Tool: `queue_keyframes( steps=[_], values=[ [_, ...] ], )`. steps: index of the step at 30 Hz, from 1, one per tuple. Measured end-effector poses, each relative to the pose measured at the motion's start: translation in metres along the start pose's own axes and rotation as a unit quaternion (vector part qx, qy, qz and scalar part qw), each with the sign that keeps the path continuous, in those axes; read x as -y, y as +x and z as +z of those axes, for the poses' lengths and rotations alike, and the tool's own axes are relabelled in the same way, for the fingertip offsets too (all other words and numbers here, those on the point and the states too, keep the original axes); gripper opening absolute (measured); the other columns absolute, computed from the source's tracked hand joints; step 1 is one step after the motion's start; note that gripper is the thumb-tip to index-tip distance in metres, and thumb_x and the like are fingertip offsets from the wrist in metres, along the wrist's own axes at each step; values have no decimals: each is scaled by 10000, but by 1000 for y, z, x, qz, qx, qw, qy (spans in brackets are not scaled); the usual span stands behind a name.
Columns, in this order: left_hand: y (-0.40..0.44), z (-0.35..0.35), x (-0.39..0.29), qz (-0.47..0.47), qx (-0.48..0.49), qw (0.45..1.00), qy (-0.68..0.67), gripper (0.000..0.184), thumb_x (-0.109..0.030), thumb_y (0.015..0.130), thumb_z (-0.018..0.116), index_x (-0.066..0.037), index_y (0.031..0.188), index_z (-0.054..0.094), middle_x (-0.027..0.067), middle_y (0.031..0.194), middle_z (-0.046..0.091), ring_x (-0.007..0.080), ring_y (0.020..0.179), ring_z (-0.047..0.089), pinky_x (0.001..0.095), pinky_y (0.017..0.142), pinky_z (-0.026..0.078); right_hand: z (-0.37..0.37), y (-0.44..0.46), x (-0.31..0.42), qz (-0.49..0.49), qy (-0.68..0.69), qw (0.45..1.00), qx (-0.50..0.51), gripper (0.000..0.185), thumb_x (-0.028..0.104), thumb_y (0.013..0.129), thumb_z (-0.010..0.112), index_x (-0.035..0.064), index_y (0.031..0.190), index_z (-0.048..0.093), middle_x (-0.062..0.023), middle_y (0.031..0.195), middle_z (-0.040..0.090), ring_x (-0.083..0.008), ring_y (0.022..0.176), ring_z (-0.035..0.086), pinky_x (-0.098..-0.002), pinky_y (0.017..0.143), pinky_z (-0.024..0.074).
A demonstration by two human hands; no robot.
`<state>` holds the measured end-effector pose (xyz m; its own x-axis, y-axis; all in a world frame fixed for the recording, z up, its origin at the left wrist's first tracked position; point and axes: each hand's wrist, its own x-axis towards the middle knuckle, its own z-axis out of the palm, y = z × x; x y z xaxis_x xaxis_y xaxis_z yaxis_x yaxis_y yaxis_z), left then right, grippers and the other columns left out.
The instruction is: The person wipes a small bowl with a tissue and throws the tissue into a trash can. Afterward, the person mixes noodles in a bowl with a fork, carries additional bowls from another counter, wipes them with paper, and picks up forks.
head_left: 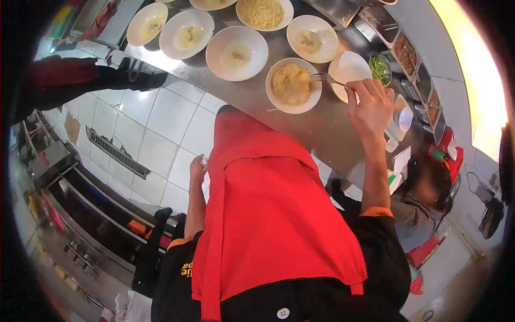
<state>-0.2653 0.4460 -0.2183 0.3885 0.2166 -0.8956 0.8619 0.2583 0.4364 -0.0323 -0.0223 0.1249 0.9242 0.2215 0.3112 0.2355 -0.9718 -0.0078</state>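
My right hand [370,104] grips the handle of a metal fork [336,81]. The fork's tines reach into pale noodles [289,86] in a white bowl [273,102] near the table's front edge. A few noodle strands hang over the bowl's rim. Just right of it, partly behind my right hand, stands a white bowl [348,70] with no food visible in it. Down at my side, left of the red apron [273,214], my left hand [198,169] is closed around something small and whitish that I cannot make out.
Several white bowls with a little liquid, such as this one [236,56], line the steel table [247,91]. Another bowl of noodles [263,13] stands behind. Chopped greens [380,68] and topping trays [406,53] are at the right. One person [418,198] is at right, another [80,80] at left.
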Motion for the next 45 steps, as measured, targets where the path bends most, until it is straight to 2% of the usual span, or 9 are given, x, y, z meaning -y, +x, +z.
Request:
queue_keyframes(
  steps=[9, 19, 24, 27, 36, 38, 42, 44, 45],
  values=[
    [-5, -3, 20, 11, -10, 998, -54, 380, -265, 931, 497, -71, 1252, 558, 79, 1039, 624, 188, 867, 600, 310, 727, 498, 91, -7, 21, 3, 92, 987, 129, 92, 203, 785, 642, 134, 736, 680, -29, 763, 643, -225, 803, 609, -406, 715, 402],
    [-4, 2, 21, -36, -18, 998, -50, 409, -250, 911, 482, -62, 1265, 561, 84, 1100, 586, 198, 830, 581, 303, 687, 493, 94, -13, 6, 53, 66, 993, 82, 56, 168, 755, 704, 116, 759, 684, -36, 717, 638, -251, 755, 603, -401, 686, 392],
    [-3, 3, -3, -31, -21, 999, -4, 424, -260, 910, 482, -66, 1282, 544, 73, 1046, 611, 186, 865, 610, 317, 736, 496, 104, -20, -13, 208, 356, 882, 228, 105, 138, 776, 701, 83, 860, 732, -74, 818, 702, -189, 738, 662, -332, 698, 491],
    [-3, 6, -16, -7, -12, 1000, -10, 430, -271, 910, 484, -66, 1284, 540, 64, 1021, 623, 175, 887, 624, 321, 764, 496, 70, -12, -26, 218, 449, 850, 166, 98, 63, 781, 706, 47, 876, 727, -51, 811, 704, -128, 707, 651, -272, 662, 502],
    [0, 10, -24, -1, -4, 1000, -10, 429, -296, 916, 497, -71, 1278, 547, 65, 1035, 625, 176, 903, 628, 329, 793, 496, -11, 7, -2, 133, 310, 940, 46, 72, 42, 760, 726, 69, 825, 713, -40, 774, 671, -144, 701, 623, -258, 607, 452],
    [-3, 8, -19, 15, -1, 1000, -9, 411, -287, 919, 500, -76, 1267, 558, 70, 1051, 621, 172, 903, 625, 322, 785, 499, 11, -2, 3, -29, -2, 999, 30, 43, 108, 747, 724, 111, 778, 694, -32, 762, 644, -202, 739, 618, -314, 632, 442],
    [0, -7, 7, 16, -5, 999, 41, 400, -273, 914, 513, -89, 1267, 561, 62, 1059, 616, 170, 941, 610, 309, 778, 500, 0, -9, 15, 20, 103, 994, 34, 44, 173, 738, 691, 139, 736, 665, -20, 768, 624, -217, 775, 597, -384, 698, 414],
    [18, -17, 33, 159, 3, 958, 237, 399, -269, 906, 536, -97, 1264, 572, 56, 1084, 605, 173, 980, 587, 297, 764, 497, 17, -20, 23, -1, 115, 990, 77, 46, 152, 734, 709, 134, 743, 668, -17, 758, 624, -217, 768, 594, -375, 688, 409],
    [15, -11, 23, 15, -12, 997, 69, 397, -272, 895, 565, -103, 1254, 586, 52, 1102, 594, 176, 989, 570, 298, 756, 495, 28, -29, 26, -24, 126, 984, 120, 58, 132, 731, 726, 129, 749, 672, -13, 748, 625, -217, 761, 591, -367, 677, 404]
  ],
)
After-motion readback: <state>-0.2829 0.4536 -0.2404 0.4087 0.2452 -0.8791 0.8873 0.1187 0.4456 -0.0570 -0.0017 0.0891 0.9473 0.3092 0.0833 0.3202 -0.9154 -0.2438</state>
